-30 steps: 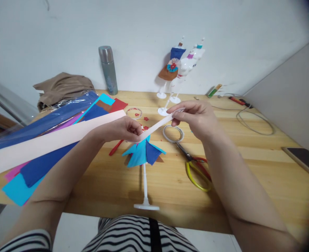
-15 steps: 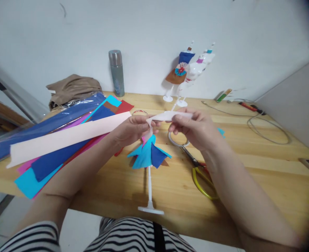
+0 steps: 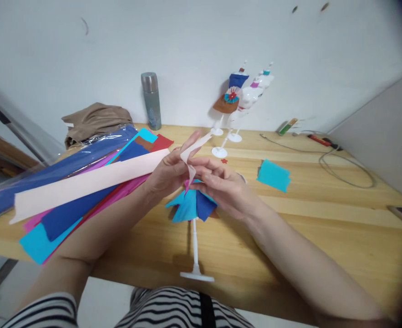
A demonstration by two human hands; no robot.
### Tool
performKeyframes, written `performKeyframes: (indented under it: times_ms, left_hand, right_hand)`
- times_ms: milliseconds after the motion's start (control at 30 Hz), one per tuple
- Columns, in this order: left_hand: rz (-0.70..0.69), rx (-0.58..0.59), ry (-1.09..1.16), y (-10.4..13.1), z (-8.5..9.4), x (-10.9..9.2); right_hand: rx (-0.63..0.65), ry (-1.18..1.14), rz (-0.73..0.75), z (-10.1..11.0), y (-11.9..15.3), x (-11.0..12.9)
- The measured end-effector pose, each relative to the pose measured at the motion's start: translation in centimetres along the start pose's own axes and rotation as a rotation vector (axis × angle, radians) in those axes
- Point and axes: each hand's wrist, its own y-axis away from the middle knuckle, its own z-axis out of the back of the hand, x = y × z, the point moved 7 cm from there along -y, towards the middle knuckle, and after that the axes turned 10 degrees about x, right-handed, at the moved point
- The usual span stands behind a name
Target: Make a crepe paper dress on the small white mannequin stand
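Observation:
My left hand point(image 3: 173, 166) pinches a narrow pale pink paper strip point(image 3: 197, 148), one finger raised behind it. The strip runs up to the right and curls down toward the top of a small white dress stand point(image 3: 195, 246). On the stand hangs a skirt of pointed light-blue and dark-blue paper pieces point(image 3: 187, 205), with a bit of magenta above. My right hand point(image 3: 217, 180) is closed at the strip's lower, twisted end, just over the skirt, and hides part of the stand's top.
Long coloured paper strips point(image 3: 91, 182) lie at left beside a plastic bag point(image 3: 64, 157). Behind stand a flask point(image 3: 152, 102) and small mannequins point(image 3: 251, 98), one dressed. A light-blue paper piece point(image 3: 274, 175), a cable point(image 3: 354, 175) and a tiny red flower point(image 3: 224, 161) lie rightward.
My right hand has moved down and left from the strip's far end to its lower end by the skirt. The strip's free end now points up. My forearm now covers the scissors.

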Motion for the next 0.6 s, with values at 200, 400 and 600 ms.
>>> performKeyframes:
  times_ms: [200, 400, 600]
  left_hand:
    - [-0.124, 0.032, 0.264, 0.1, -0.8, -0.5]
    - [-0.068, 0.095, 0.370, -0.1, -1.4, -0.1]
    - [-0.115, 0.022, 0.425, 0.0, -1.1, -1.2]
  right_hand:
    - [-0.068, 0.082, -0.037, -0.4, 0.4, -0.1]
    - [-0.088, 0.004, -0.055, 0.2, 0.2, -0.6]
    - [-0.082, 0.019, -0.052, 0.4, 0.0, -1.0]
